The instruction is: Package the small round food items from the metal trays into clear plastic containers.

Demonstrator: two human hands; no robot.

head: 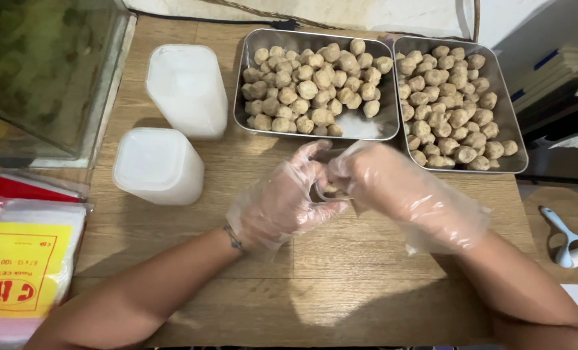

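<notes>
Your left hand (279, 201) and right hand (405, 194), both in loose clear gloves, meet over the wooden table (341, 285), fingers pinched around a small clear bag (331, 188) holding a few brown balls; you look to be mid-filling or closing it. Beyond sit two steel trays (393, 84) of balls, two white tubs (159, 165) left, and a yellow-and-red labelled bag pack (20, 272) beside your left forearm.

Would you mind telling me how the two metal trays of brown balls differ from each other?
The left tray shows a bare patch of metal along its right and lower side, while the right tray is covered almost to every edge. The left tray lies square to the camera; the right tray sits turned slightly. The gloved hands, left hand and right hand, work nearer the left tray. Both are shallow, shiny and rectangular, hold the same round brown balls, and stand side by side.
</notes>
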